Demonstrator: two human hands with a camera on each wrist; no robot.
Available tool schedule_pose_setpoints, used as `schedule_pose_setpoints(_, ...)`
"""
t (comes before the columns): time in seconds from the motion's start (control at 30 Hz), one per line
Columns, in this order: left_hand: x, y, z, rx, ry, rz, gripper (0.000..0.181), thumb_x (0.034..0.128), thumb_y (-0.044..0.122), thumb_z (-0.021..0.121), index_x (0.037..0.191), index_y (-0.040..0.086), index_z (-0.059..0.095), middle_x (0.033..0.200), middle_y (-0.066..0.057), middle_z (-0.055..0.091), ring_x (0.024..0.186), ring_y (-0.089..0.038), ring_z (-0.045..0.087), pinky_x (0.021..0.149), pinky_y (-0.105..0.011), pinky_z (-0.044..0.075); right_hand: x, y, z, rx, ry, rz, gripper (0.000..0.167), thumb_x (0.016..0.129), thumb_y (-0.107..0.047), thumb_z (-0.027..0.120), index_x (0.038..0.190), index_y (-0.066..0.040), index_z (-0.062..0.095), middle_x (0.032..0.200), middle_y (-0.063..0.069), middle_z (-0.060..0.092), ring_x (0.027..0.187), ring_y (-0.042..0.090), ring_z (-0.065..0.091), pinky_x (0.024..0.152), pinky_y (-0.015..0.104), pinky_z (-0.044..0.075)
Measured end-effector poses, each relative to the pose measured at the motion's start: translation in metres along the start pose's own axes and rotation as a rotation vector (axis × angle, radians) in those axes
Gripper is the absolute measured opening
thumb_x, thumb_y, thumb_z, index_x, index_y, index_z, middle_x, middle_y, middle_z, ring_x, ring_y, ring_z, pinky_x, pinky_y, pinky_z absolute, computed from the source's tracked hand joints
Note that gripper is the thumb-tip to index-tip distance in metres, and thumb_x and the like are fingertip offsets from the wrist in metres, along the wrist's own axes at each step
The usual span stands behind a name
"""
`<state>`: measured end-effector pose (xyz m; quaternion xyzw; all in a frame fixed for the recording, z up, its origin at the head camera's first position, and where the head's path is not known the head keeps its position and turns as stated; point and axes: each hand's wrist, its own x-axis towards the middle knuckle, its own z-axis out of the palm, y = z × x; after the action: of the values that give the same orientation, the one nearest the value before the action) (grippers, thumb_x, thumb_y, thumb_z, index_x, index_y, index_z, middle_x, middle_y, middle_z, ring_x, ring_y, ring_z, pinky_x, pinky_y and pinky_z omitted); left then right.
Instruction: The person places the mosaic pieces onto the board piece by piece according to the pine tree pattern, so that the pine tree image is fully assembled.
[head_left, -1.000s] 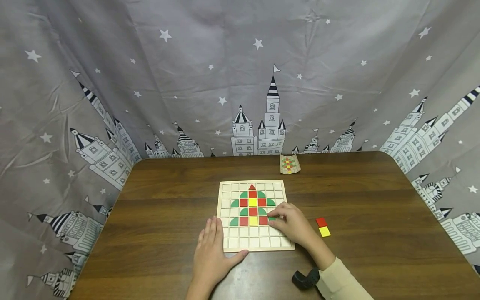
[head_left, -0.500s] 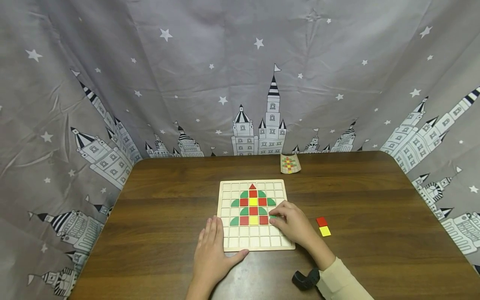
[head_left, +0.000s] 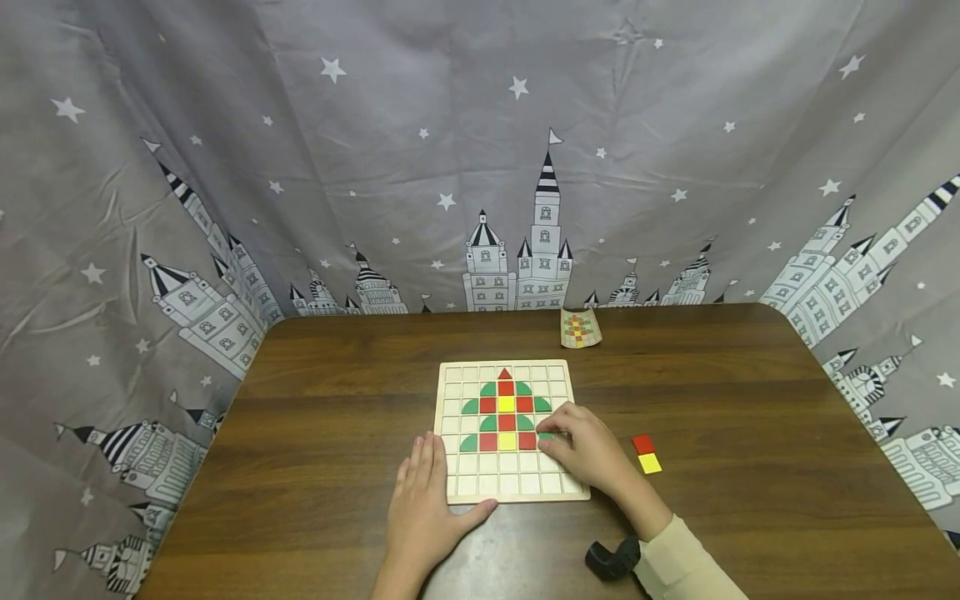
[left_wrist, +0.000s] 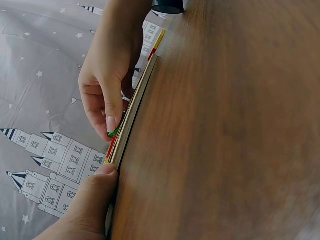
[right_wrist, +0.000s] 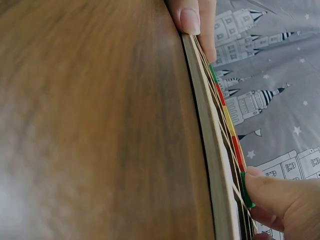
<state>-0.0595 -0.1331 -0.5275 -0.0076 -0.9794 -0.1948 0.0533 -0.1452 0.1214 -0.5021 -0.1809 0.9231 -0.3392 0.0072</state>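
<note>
A pale wooden grid board (head_left: 467,485) lies on the brown table, its coloured tiles forming a tree of red, yellow and green. My left hand (head_left: 422,504) rests at the board's lower left corner, fingers straight along the left side and thumb against the front edge. With thumb and fingertips, my right hand (head_left: 588,450) pinches a green quarter-round tile (right_wrist: 245,191) at the right end of the tree's lowest row. That tile sits beside a red square (head_left: 527,441) and looks slightly tilted in the right wrist view; the fingers partly hide it.
To the right of the board lie a loose red square tile (head_left: 643,444) and a yellow one (head_left: 649,462). A curled pattern card (head_left: 581,328) stands near the table's back edge. A black device (head_left: 611,559) is by the right wrist. A grey castle-print curtain (head_left: 420,192) hangs behind.
The right hand, with the green tile, has shifted very slightly over the same cell. The left hand and the board stay put.
</note>
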Motion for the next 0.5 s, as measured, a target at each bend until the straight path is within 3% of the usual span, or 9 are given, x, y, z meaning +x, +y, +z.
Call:
schedule_pose_setpoints(0.23, -0.0005, 0.0003, -0.0003, 0.004, 0.006, 0.007, 0.125, 0.0694, 0.085, 0.061, 0.154, -0.001, 0.029, 0.162, -0.017, 0.028, 0.152, -0.033, 0.024, 0.121, -0.052, 0.026, -0.0017, -0.0009, -0.0026, -0.025, -0.05, 0.01, 0.023, 0.082, -0.029, 0.081, 0.105, -0.026, 0.076, 0.1, -0.013, 0.061, 0.095, 0.007, 0.054, 0.081, 0.031, 0.047)
schedule_pose_setpoints(0.5, -0.0003, 0.0007, -0.0002, 0.002, 0.008, 0.004, 0.126, 0.069, 0.085, 0.061, 0.154, -0.002, 0.029, 0.163, -0.017, 0.028, 0.153, -0.033, 0.023, 0.121, -0.052, 0.026, -0.0037, -0.001, -0.0019, -0.11, 0.001, -0.069, 0.026, 0.083, -0.031, 0.081, 0.107, -0.021, 0.079, 0.095, -0.015, 0.058, 0.089, 0.004, 0.048, 0.073, 0.024, 0.045)
